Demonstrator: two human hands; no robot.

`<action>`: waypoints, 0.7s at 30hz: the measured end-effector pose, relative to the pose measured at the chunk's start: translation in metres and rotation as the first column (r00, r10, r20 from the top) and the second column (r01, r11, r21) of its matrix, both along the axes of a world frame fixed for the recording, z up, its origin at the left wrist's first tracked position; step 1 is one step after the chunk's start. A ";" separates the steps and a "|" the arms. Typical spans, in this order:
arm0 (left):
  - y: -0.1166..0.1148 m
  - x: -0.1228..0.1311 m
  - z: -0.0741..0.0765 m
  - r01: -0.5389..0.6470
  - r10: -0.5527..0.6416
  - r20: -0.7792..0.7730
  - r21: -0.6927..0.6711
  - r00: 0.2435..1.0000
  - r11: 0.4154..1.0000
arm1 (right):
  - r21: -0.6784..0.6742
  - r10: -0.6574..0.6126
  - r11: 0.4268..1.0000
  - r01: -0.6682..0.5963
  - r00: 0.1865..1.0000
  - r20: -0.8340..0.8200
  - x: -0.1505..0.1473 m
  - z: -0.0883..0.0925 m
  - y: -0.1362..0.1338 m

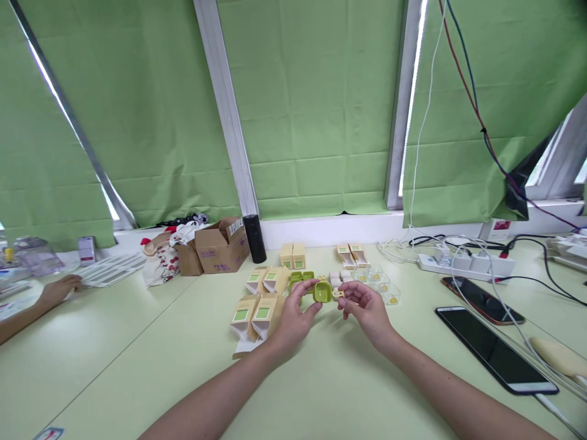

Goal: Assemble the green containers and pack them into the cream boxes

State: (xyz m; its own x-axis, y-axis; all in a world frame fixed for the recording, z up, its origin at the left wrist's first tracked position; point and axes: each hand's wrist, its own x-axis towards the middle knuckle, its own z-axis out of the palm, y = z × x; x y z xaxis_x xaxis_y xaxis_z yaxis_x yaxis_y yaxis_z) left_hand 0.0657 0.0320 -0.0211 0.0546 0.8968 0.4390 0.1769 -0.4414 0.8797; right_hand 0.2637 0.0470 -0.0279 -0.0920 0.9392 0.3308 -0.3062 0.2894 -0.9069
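Note:
My left hand (293, 315) grips a small green square cup (322, 292) by its left side, its hollow side facing me. My right hand (367, 308) pinches a small pale-yellow looped piece (338, 294) close to the cup's right edge; whether the two are joined I cannot tell. Behind my left fingers stand more green cups (302, 276). Small white blocks (335, 278) and clear plastic cups with yellow centres (378, 280) lie beyond my right hand. Cardboard boxes with green labels (263, 313) stand to the left of my left hand.
More small boxes (292, 255) and open ones (352, 255) stand farther back. A brown carton (222, 247) and black cylinder (254, 238) are near the wall. Phones (495, 348), cables and a power strip (465, 264) lie right. Another person's hand (59, 291) rests far left.

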 end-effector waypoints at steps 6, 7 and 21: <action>-0.005 0.002 0.003 -0.001 0.001 -0.003 0.017 1.000 1.000 | 0.209 -0.172 0.970 0.121 0.954 0.246 0.003 -0.001 -0.007; -0.006 0.002 0.003 -0.001 0.001 -0.007 0.022 1.000 1.000 | 0.259 -0.204 0.957 0.130 0.937 0.282 0.004 -0.001 -0.009; -0.013 0.002 0.005 0.018 0.005 -0.177 0.131 0.984 0.991 | 0.802 -0.622 0.587 0.108 0.695 0.362 0.007 -0.002 -0.012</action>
State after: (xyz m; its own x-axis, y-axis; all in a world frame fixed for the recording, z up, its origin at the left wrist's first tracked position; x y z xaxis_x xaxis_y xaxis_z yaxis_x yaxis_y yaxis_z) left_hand 0.0675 0.0188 -0.0158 0.1475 0.8311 0.5362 0.3215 -0.5530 0.7687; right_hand 0.2703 0.0348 -0.0303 -0.1977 0.4374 0.8773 0.4635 0.8303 -0.3095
